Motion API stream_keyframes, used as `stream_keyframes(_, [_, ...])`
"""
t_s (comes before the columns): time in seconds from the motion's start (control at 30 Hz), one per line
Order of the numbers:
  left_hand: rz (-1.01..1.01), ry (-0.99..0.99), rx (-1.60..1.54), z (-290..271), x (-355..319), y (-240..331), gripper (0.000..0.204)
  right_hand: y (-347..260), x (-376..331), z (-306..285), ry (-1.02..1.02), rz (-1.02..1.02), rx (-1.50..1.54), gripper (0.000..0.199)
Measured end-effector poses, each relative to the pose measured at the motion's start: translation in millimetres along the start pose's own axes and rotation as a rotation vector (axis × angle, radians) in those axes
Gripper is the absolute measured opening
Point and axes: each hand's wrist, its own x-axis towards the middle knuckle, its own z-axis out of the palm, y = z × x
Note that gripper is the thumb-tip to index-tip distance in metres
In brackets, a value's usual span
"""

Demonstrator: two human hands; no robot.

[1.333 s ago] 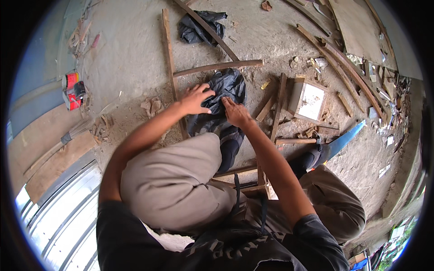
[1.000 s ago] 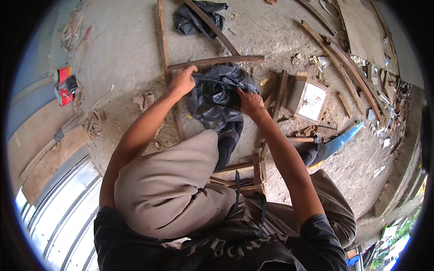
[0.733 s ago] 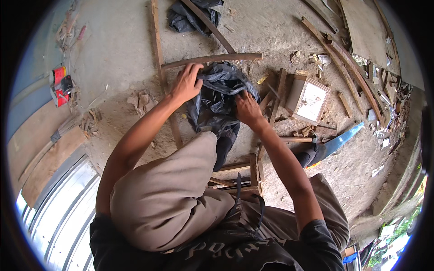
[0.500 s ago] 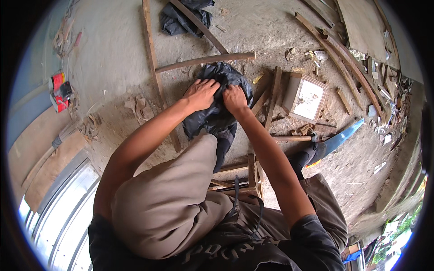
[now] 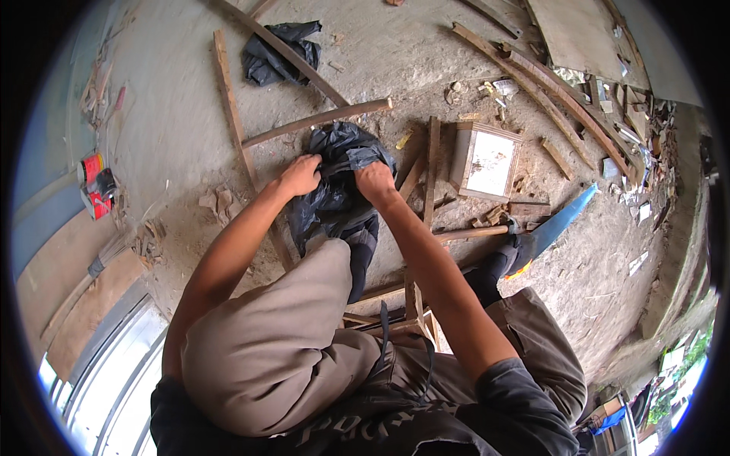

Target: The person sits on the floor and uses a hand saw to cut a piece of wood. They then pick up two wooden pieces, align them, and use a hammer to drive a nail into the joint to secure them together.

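A crumpled black plastic bag [image 5: 334, 197] lies bunched on the ground in front of my left foot, against a thin wooden pole. On its left edge my left hand [image 5: 301, 176] is closed, the fingers curled into the plastic. My right hand [image 5: 376, 183] grips the bag's right side, its fingers bent into a fist around a fold. Between the two hands the plastic sags in creases. Whatever is inside or beneath the bag is hidden.
A second black bag [image 5: 281, 55] lies farther off beside wooden poles [image 5: 323, 124]. To the right are a box with a white top [image 5: 489, 163], a wooden-handled hammer [image 5: 475, 233], a blue blade-like piece [image 5: 561, 226] and long timbers [image 5: 563, 95]. A red can [image 5: 96, 190] stands far left.
My hands have moved apart, the left one going left to the bag's edge. The bag is pulled wider between them. My view has shifted, so the surroundings sit farther left.
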Motion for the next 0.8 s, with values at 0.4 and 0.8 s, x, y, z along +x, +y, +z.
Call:
stream_keyframes(0.4, [-0.135, -0.09, 0.064, -3, 14, 24, 0.049, -4, -19, -30, 0.222, -0.002, 0.101, 0.021])
stream_keyframes(0.8, [0.247, 0.366, -0.001, -135, 57, 117, 0.041, 53, -95, -134, 0.679, 0.306, 0.716, 0.03])
